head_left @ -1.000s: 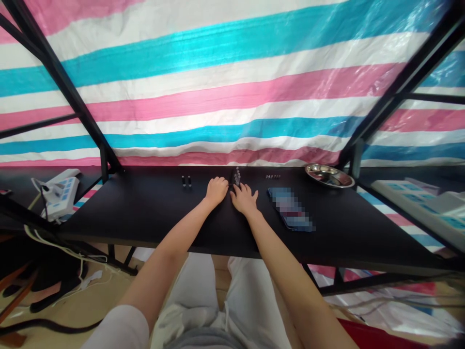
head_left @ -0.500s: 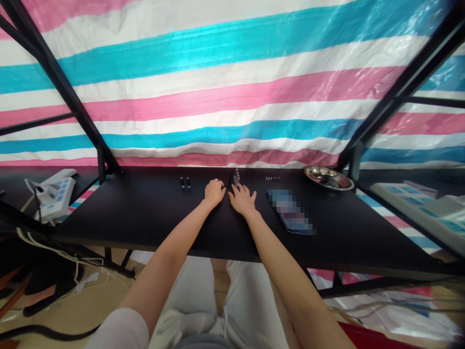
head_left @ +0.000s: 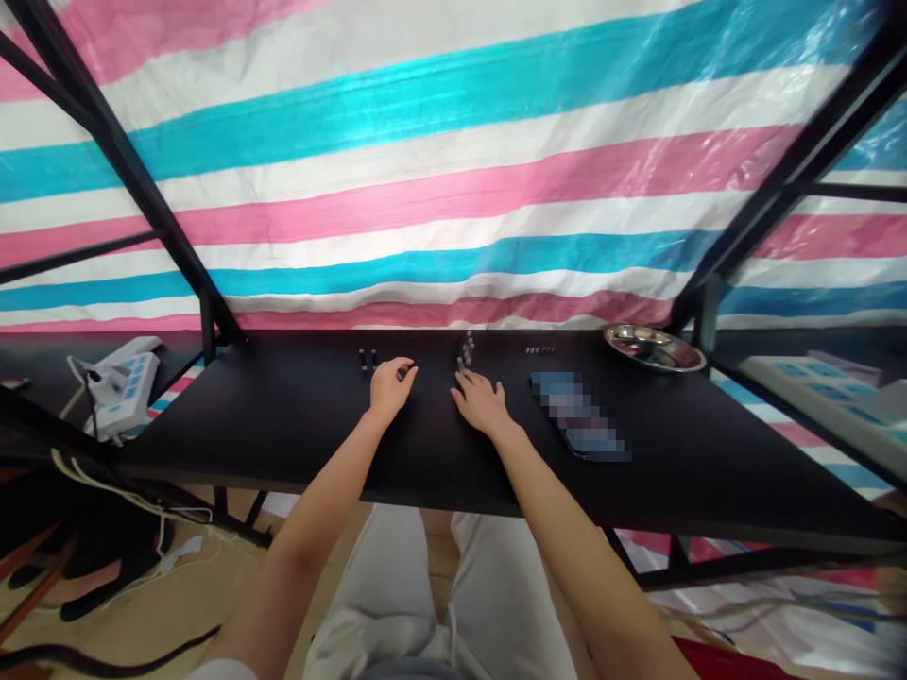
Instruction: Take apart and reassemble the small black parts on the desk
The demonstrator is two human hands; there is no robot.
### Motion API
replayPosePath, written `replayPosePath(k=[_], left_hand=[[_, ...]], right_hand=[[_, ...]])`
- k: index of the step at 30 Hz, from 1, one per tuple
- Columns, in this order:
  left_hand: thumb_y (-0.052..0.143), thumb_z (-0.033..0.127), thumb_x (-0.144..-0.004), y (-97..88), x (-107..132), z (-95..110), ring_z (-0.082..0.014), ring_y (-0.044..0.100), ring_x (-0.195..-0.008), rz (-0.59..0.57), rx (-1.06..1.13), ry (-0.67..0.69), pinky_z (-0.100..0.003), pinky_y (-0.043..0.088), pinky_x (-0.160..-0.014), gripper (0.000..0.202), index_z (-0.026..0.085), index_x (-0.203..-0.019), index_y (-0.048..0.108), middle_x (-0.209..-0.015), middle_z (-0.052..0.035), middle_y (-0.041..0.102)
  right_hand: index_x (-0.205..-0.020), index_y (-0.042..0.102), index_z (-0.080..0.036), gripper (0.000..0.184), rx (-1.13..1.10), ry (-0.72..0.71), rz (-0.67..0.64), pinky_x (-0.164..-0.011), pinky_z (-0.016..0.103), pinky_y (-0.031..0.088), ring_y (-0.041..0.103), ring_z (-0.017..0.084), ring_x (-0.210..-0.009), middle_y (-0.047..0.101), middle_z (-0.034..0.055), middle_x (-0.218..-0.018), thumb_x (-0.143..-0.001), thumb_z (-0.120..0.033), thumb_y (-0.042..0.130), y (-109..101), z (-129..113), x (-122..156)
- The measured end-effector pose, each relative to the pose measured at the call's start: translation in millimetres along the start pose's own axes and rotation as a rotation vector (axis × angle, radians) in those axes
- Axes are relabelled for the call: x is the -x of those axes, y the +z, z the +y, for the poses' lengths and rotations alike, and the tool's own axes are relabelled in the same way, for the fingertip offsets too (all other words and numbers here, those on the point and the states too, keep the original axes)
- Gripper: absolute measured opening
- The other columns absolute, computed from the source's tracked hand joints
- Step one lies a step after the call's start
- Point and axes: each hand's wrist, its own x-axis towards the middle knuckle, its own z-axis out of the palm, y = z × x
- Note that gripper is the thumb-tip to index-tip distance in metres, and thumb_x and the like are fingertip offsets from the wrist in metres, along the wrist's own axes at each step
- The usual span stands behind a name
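Observation:
My left hand [head_left: 391, 389] is closed over the black table [head_left: 283, 406], thumb and forefinger pinched on a small dark piece [head_left: 415, 365] that mostly hides behind the fingers. Just beyond that hand, two small dark cylinders with light ends [head_left: 363, 360] stand side by side. My right hand [head_left: 480, 403] rests palm down on the tabletop with its fingers spread. Its fingertips reach the near end of a cluster of small silvery pieces [head_left: 467, 349], too small to name. Whether they touch it, I cannot tell.
To the right lies a blurred-out, phone-shaped object [head_left: 577, 416]. Behind it are a row of small silvery pieces [head_left: 539, 350] and a shiny round metal dish [head_left: 656, 364]. Black frame posts [head_left: 188, 264] flank the table. A power strip [head_left: 131, 382] sits at the left.
My left hand has moved left, away from the silvery cluster, with a small dark piece pinched in it. My right hand has drawn slightly back, showing more of the cluster.

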Motion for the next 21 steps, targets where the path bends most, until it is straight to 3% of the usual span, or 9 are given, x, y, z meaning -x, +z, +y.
replayPosePath(k=[6, 11, 15, 21], left_hand=[[0.061, 0.023, -0.074, -1.4, 3, -10, -0.0109, 0.052, -0.06, 0.094, 0.125, -0.085, -0.026, 0.044, -0.069, 0.015, 0.018, -0.087, 0.066, -0.076, -0.0019, 0.066], [0.061, 0.024, -0.074, 4.9, 6, -11, -0.0106, 0.052, -0.06, 0.06, 0.176, -0.098, -0.025, 0.044, -0.067, 0.015, 0.017, -0.086, 0.064, -0.076, -0.0023, 0.066], [0.061, 0.022, -0.073, 5.7, 7, -8, -0.01, 0.052, -0.059, 0.024, 0.194, -0.094, -0.024, 0.044, -0.065, 0.014, 0.017, -0.086, 0.063, -0.077, -0.002, 0.066], [0.061, 0.019, -0.074, 5.1, 7, -7, -0.0108, 0.054, -0.063, 0.001, 0.177, -0.086, -0.025, 0.045, -0.069, 0.013, 0.018, -0.086, 0.063, -0.08, -0.0024, 0.066]], right_hand=[[-0.11, 0.059, -0.018, 0.031, -0.16, -0.204, 0.179, -0.089, 0.042, 0.041, 0.051, 0.025, -0.106, 0.058, 0.0122, -0.113, -0.083, -0.023, 0.045, -1, 2, 2], [-0.096, 0.063, -0.017, 0.025, -0.353, -0.356, 0.345, -0.082, 0.036, 0.046, 0.057, 0.021, -0.09, 0.062, 0.01, -0.092, -0.082, -0.02, 0.043, 2, 4, -4], [-0.094, 0.062, -0.018, 0.023, -0.533, -0.319, 0.476, -0.076, 0.035, 0.048, 0.06, 0.019, -0.08, 0.064, 0.0087, -0.087, -0.083, -0.027, 0.044, 0, 2, -3], [-0.097, 0.059, -0.017, 0.026, -0.757, -0.208, 0.517, -0.07, 0.032, 0.048, 0.06, 0.016, -0.068, 0.064, 0.0051, -0.074, -0.084, -0.035, 0.045, -9, -3, 3]])
